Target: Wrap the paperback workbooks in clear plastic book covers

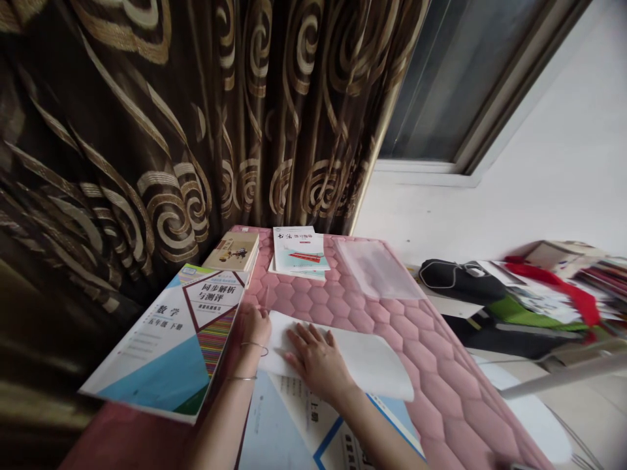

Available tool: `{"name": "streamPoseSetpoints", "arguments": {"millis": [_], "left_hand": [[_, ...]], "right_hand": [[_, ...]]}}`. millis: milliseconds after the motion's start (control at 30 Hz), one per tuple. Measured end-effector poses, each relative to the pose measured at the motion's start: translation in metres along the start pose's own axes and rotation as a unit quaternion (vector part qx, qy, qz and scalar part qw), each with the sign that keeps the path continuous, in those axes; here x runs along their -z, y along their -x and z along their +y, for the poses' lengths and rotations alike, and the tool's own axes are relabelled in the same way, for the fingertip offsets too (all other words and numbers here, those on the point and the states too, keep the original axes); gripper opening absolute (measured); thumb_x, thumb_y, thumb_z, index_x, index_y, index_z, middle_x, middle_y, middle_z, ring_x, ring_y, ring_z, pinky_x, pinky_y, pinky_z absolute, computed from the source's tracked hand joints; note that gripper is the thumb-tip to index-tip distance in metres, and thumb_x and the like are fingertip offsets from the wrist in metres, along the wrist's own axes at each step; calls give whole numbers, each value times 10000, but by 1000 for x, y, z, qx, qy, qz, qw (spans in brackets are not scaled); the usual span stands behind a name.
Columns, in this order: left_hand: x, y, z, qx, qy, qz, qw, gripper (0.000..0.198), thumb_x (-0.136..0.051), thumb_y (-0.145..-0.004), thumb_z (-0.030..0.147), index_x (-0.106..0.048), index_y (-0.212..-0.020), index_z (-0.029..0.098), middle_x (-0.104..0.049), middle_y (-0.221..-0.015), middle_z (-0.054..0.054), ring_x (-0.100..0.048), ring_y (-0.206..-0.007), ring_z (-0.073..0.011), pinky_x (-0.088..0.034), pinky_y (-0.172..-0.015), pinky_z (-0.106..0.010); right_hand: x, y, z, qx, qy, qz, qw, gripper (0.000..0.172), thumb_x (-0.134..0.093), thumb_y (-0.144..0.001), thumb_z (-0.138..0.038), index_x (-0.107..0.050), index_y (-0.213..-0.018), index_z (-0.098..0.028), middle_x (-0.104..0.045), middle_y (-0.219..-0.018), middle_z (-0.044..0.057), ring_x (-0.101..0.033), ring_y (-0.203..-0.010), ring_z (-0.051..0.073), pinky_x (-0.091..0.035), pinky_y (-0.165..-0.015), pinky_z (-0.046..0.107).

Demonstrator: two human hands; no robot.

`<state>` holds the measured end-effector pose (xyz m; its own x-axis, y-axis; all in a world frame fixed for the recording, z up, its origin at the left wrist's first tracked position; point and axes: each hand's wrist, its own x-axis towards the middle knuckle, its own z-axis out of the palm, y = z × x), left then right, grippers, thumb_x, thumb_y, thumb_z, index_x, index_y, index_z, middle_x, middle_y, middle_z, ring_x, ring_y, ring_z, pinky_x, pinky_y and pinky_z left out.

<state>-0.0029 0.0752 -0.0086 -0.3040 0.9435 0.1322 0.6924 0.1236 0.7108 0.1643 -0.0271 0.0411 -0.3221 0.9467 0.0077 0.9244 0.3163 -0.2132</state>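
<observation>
A white sheet (377,360) lies across the upper part of a blue and white book (279,424) on the pink quilted table cover. My right hand (318,362) rests on the sheet with its fingers spread. At the sheet's left end is my left hand (255,328), its fingers closed; what they hold, if anything, is too small to make out. Bracelets circle my left wrist. Just left of that hand lies a large math workbook (171,346) with a blue, white and striped cover.
Beyond the workbook sits a tan book stack (234,251). White booklets (300,251) and a translucent plastic sheet (379,269) lie at the table's far end. Curtains (274,117) hang behind. Right of the table are a black case (460,281) and assorted papers.
</observation>
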Motion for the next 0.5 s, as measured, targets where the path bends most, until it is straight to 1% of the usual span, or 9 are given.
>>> {"name": "streamPoseSetpoints", "arguments": {"millis": [67, 133, 200, 233, 300, 367, 433, 500], "left_hand": [[1, 6, -3, 3, 1, -14, 1000, 190, -523, -787, 131, -679, -892, 103, -716, -846, -138, -664, -834, -220, -472, -713, -283], [3, 10, -6, 5, 5, -30, 1000, 159, -537, -775, 141, -683, -827, 108, -710, -802, -112, -658, -805, -206, -465, -704, -268], [5, 12, -9, 10, 11, -42, 999, 120, -560, -749, 141, -677, -757, 116, -694, -735, -74, -649, -760, -190, -459, -694, -256], [6, 12, -11, 13, 15, -45, 999, 109, -569, -738, 139, -675, -754, 117, -687, -725, -60, -646, -755, -184, -459, -696, -251], [7, 12, -14, 24, 26, -43, 998, 130, -582, -724, 131, -674, -813, 111, -691, -764, -47, -644, -778, -173, -462, -717, -242], [6, 12, -17, 35, 38, -41, 998, 192, -592, -721, 132, -666, -895, 99, -699, -843, -57, -643, -803, -165, -470, -734, -239], [5, 13, -19, 44, 46, -40, 997, 234, -602, -723, 137, -654, -946, 90, -701, -898, -75, -642, -809, -164, -477, -744, -244], [3, 15, -20, 46, 51, -40, 997, 232, -599, -733, 133, -646, -956, 96, -700, -909, -82, -645, -819, -168, -481, -761, -250]], "right_hand": [[0, 1, -3, 6, -6, 2, 1000, 545, -276, -969, -544, -460, -1411, -284, -441, -1481, 109, -381, -1348, 315, -314, -1048, 586], [1, 2, -5, 6, -11, 4, 1000, 547, -276, -964, -561, -478, -1397, -293, -486, -1442, 116, -430, -1307, 305, -347, -1025, 559], [1, 2, -8, 3, -10, -2, 1000, 542, -282, -961, -565, -513, -1367, -291, -526, -1397, 127, -463, -1273, 304, -353, -1017, 552], [1, 2, -8, 1, -8, -7, 1000, 537, -291, -961, -561, -527, -1357, -285, -533, -1388, 134, -465, -1271, 308, -343, -1024, 557], [1, 0, -9, 2, -6, -19, 1000, 541, -299, -963, -547, -531, -1358, -258, -513, -1410, 142, -432, -1305, 316, -305, -1056, 570], [0, -4, -9, 15, -13, -35, 999, 577, -285, -967, -543, -500, -1389, -214, -446, -1471, 142, -367, -1361, 317, -270, -1091, 568], [-1, -9, -10, 33, -20, -58, 998, 629, -273, -962, -565, -433, -1439, -187, -361, -1525, 136, -304, -1402, 319, -249, -1109, 573], [-3, -15, -11, 47, -24, -82, 995, 670, -280, -946, -599, -353, -1484, -206, -303, -1553, 119, -263, -1421, 327, -240, -1109, 592]]}}
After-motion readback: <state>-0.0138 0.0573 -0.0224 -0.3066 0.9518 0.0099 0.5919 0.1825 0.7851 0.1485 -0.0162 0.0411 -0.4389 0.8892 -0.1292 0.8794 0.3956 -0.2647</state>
